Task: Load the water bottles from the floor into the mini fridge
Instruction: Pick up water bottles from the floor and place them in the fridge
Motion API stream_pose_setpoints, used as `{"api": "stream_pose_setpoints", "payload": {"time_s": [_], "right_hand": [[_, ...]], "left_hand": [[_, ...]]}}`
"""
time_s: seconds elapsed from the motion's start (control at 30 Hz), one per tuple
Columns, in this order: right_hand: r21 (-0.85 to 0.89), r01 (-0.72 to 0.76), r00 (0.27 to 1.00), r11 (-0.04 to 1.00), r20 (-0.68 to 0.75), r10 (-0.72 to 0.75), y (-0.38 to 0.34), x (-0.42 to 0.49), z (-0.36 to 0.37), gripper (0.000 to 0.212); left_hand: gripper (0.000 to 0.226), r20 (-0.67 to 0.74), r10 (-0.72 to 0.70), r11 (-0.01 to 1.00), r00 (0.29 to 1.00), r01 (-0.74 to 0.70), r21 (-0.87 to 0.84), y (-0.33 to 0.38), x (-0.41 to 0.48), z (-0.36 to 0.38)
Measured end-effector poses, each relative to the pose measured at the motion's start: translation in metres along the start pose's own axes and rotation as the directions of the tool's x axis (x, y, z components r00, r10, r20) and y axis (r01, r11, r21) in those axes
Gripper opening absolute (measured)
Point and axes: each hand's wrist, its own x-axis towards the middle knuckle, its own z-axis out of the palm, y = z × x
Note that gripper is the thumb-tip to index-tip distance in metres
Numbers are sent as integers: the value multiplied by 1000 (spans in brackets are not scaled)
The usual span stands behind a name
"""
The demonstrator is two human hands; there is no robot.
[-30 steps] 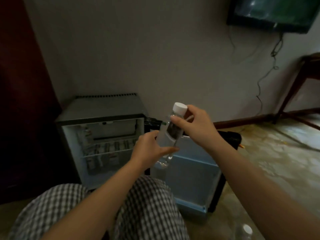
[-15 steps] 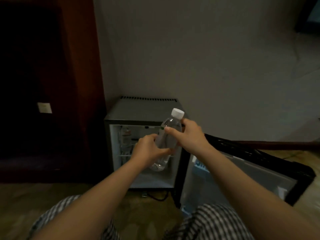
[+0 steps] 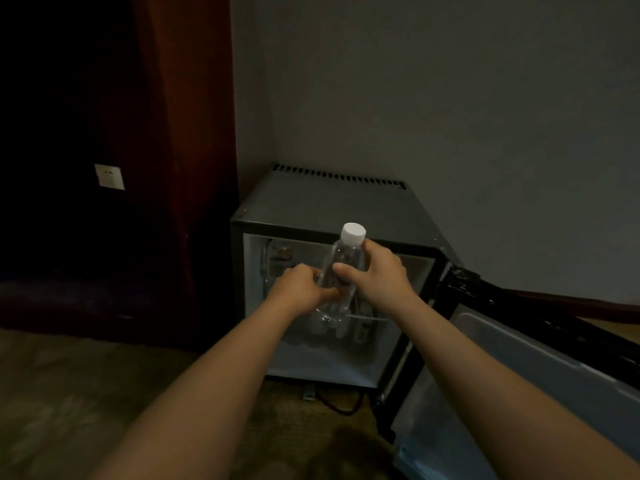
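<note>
WATER BOTTLE HELD AT FRIDGE MOUTH: A clear plastic water bottle (image 3: 343,252), smooth-walled and cylindrical with a round white cap (image 3: 353,233), is held nearly upright in front of the open mini fridge (image 3: 329,206). Its cap is tipped slightly to the upper right, at the level of the cabinet's top front edge. The bottle is gripped by both hands. The left hand (image 3: 296,289) is wrapped round the lower body from the left, fingers curled and thumb laid across the near side. The right hand (image 3: 381,275) is closed round the shoulder just below the cap, thumb pressed to the front. The rounded base is seen below the left hand, in front of a thin wire shelf (image 3: 369,318) inside the cabinet.

The fridge is a boxy unit with a matte grey top and a slotted vent along its rear edge. Dim shapes of other bottles can be made out in its pale interior. Its door (image 3: 519,368), black-rimmed with a pale moulded lining, is swung wide to the right. The unit is set on the mottled brown floor (image 3: 69,393), in the corner between a plain pale wall (image 3: 433,98) and a dark reddish wooden panel (image 3: 187,133). A white square socket plate (image 3: 109,176) is fixed on the dark surface further left. A dark cord (image 3: 337,407) is seen beneath the fridge's front bottom edge.
</note>
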Motion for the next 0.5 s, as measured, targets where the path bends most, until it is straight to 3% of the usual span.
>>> {"api": "stream_pose_setpoints", "payload": {"time_s": [0.13, 0.3, 0.5], "right_hand": [[-58, 40, 994, 998, 103, -34, 12, 16, 36, 48], [-223, 116, 974, 968, 218, -67, 16, 38, 67, 55], [-226, 46, 978, 973, 211, 3, 28, 63, 92, 50]], "left_hand": [[21, 40, -53, 997, 998, 50, 60, -33, 14, 0], [30, 134, -167, 984, 977, 174, -44, -53, 27, -2], [34, 171, -171, 976, 970, 191, -103, -60, 43, -7]]}}
